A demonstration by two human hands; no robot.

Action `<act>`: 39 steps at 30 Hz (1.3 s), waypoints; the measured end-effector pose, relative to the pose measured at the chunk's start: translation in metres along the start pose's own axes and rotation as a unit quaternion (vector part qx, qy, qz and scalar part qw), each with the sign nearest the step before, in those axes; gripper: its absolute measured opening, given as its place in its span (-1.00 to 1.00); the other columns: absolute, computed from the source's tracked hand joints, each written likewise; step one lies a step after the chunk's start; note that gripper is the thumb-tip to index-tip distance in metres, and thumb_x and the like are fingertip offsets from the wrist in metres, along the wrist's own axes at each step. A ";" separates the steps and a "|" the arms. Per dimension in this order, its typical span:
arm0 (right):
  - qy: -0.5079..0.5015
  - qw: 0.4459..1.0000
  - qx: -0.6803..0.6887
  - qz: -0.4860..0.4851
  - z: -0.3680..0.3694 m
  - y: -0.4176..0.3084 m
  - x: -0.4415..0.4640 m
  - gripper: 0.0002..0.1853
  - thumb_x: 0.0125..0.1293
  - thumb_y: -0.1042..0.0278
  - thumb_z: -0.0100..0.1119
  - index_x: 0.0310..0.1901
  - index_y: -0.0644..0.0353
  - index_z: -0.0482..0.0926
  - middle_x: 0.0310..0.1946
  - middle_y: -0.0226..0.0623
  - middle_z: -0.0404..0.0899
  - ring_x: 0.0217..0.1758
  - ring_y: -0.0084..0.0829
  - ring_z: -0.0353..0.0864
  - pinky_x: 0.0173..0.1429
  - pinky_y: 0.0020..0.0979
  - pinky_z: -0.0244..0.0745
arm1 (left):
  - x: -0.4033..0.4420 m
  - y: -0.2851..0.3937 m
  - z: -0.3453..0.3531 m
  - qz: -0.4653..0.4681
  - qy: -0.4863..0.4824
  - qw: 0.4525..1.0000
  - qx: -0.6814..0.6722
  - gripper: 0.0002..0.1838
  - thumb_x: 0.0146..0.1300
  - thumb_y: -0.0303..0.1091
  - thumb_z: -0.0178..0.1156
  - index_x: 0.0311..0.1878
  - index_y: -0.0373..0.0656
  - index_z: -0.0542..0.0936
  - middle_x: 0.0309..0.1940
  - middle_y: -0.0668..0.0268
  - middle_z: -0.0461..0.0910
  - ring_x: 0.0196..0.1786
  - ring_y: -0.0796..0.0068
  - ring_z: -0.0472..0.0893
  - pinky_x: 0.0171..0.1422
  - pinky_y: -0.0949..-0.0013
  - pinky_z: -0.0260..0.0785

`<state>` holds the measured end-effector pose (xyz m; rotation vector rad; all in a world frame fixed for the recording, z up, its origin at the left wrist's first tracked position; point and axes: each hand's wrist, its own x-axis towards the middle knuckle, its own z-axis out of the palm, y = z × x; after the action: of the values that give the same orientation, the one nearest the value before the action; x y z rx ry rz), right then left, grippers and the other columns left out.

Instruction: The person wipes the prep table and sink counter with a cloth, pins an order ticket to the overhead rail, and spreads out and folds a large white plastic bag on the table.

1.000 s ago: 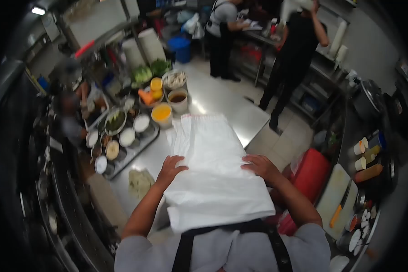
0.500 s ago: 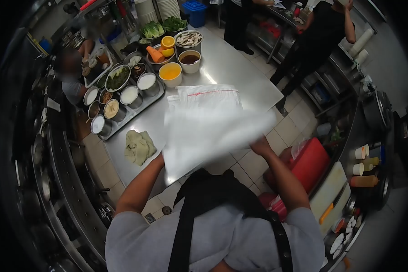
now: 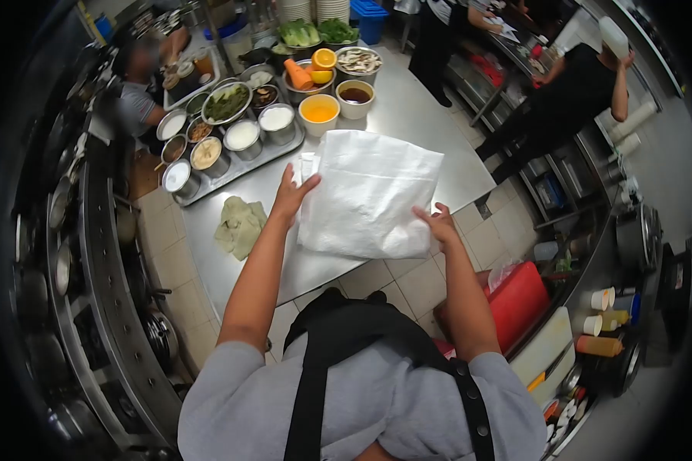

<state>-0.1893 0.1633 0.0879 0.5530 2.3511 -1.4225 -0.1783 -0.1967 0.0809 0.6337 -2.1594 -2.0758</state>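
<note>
A folded white sack [image 3: 373, 200], plastic-looking and creased, lies at the front of the steel table [image 3: 419, 115], its lower right corner reaching past the table edge. At the sack's left edge is my left hand [image 3: 291, 198], fingers and thumb spread, the thumb touching or close to the sack. My right hand [image 3: 438, 225] is at the opposite edge, with fingers apart and the thumb on the sack's surface. Some of its fingers are hard to see. Left of my left forearm lies a crumpled pale green cloth [image 3: 240, 228].
A metal tray [image 3: 242, 170] bears several steel pots of white and beige contents. Behind the sack stand tubs of orange liquid [image 3: 319, 112] and dark liquid [image 3: 355, 95], with greens [image 3: 338, 31] farther back. A red container [image 3: 519, 303] is at my right. Co-workers stand beyond the table.
The sack was blurred in motion, its upper layer raised between my hands; now it lies flatter and squarer. Both hands have moved farther forward along its sides, fingers now showing. The view has shifted slightly.
</note>
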 end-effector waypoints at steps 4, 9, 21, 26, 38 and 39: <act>0.019 0.994 0.099 0.040 0.000 -0.011 0.034 0.13 -0.09 -0.13 0.56 0.35 0.42 0.15 0.09 0.14 0.50 0.04 -0.12 0.60 0.11 -0.19 0.55 | -0.003 0.060 0.014 -0.160 -0.121 0.979 -0.031 0.03 0.11 -0.01 0.41 0.45 -0.38 0.07 0.35 -0.14 0.27 0.34 0.06 0.40 0.32 0.10 0.34; -0.172 0.952 0.244 0.058 0.002 -0.002 0.033 -0.18 0.08 0.10 0.50 0.25 0.41 0.32 0.08 0.00 0.53 0.11 -0.13 0.57 0.26 -0.13 0.47 | 0.014 0.010 0.017 -0.230 -0.167 0.950 -0.131 -0.41 0.22 -0.10 0.30 0.15 -0.40 0.47 0.07 0.00 0.58 0.07 0.16 0.63 0.16 0.12 0.49; -0.108 0.890 0.226 -0.380 -0.041 -0.053 -0.010 -0.45 0.07 0.41 0.45 0.12 0.28 0.48 0.04 -0.10 0.57 0.03 -0.22 0.62 0.18 -0.30 0.52 | -0.032 0.111 -0.024 0.180 -0.198 0.947 0.176 -0.28 -0.05 -0.39 0.47 0.22 -0.27 0.40 0.20 0.21 0.46 0.27 0.40 0.41 0.36 0.32 0.23; -0.175 0.880 0.337 -0.286 -0.049 -0.043 -0.019 -0.52 0.31 0.29 0.18 0.23 0.21 0.39 0.14 -0.18 0.49 0.24 -0.28 0.47 0.34 -0.34 0.34 | -0.065 0.105 -0.015 0.317 -0.194 0.924 0.089 -0.52 0.01 -0.39 0.38 0.06 -0.13 0.57 0.27 0.11 0.41 0.40 0.20 0.34 0.48 0.15 0.10; -0.097 0.804 -0.294 -0.508 -0.019 0.083 -0.032 -0.35 -0.07 0.17 0.43 0.14 0.02 0.49 0.26 -0.25 0.43 0.37 -0.22 0.36 0.32 -0.14 0.26 | -0.080 -0.056 -0.050 0.331 -0.372 0.784 0.370 -0.63 0.12 -0.23 0.31 0.04 0.03 0.60 0.32 0.38 0.44 0.47 0.33 0.28 0.56 -0.03 -0.09; -0.096 0.839 -0.250 -0.473 -0.016 0.083 -0.026 -0.37 -0.05 0.15 0.42 0.13 0.04 0.50 0.22 -0.23 0.47 0.34 -0.21 0.39 0.31 -0.14 0.27 | -0.075 -0.053 -0.051 0.304 -0.379 0.803 0.346 -0.61 0.12 -0.22 0.32 0.05 0.03 0.60 0.32 0.40 0.44 0.47 0.34 0.28 0.56 0.00 -0.09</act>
<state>-0.1276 0.2095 0.0437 -0.9808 2.7534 -0.9575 -0.0804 -0.2180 0.0505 -0.9794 -2.9505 -1.2309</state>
